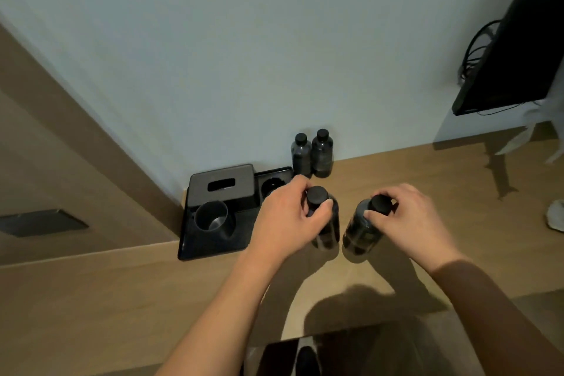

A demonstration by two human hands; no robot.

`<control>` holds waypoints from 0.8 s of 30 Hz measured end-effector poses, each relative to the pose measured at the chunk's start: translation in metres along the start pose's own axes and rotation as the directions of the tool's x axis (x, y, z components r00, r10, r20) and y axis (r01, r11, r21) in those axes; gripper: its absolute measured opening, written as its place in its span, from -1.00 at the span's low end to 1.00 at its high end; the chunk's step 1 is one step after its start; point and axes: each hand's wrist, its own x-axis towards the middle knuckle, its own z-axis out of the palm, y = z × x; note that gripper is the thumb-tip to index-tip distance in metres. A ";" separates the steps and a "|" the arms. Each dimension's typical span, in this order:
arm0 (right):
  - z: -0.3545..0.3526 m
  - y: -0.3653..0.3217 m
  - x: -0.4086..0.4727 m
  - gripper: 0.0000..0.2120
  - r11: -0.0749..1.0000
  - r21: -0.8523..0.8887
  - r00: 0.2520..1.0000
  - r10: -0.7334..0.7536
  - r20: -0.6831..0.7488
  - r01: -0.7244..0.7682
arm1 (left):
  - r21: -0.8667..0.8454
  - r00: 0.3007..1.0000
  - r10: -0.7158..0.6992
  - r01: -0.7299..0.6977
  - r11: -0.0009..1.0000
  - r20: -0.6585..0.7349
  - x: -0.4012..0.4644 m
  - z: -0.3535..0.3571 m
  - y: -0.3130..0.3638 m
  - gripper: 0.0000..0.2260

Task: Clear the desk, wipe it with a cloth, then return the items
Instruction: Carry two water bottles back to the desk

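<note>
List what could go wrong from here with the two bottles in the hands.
1. Both the left hand and the right hand grip near the caps, so the left bottle or the tilted right bottle might slip or swing.
2. The left hand sits close to the black tray and its cup; a sideways move could knock the cup.
3. The two bottles by the wall stand just behind; a forward move could topple them.

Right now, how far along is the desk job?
Can't tell clearing from returning. Two bottles stand at the wall beside the black tray. In hand: the left hand and right hand each grip a dark bottle by the neck. No wiping visible; a white cloth lies at the desk's right edge.
</note>
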 end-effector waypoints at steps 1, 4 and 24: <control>-0.004 0.003 0.013 -0.74 1.000 -0.005 1.000 0.002 -0.006 -0.002 | 0.015 1.000 0.019 -0.020 1.000 0.013 0.018 0.005 0.001 -0.82; -0.013 0.019 0.053 -0.75 0.999 -0.028 1.000 0.020 -0.002 -0.020 | 0.072 0.996 0.061 -0.066 0.995 0.063 0.069 0.024 0.005 -0.77; 0.014 0.103 0.263 -0.81 0.997 -0.064 0.976 -0.029 0.214 0.044 | 0.458 0.962 -0.201 0.098 0.884 0.183 0.248 0.164 -0.027 -0.75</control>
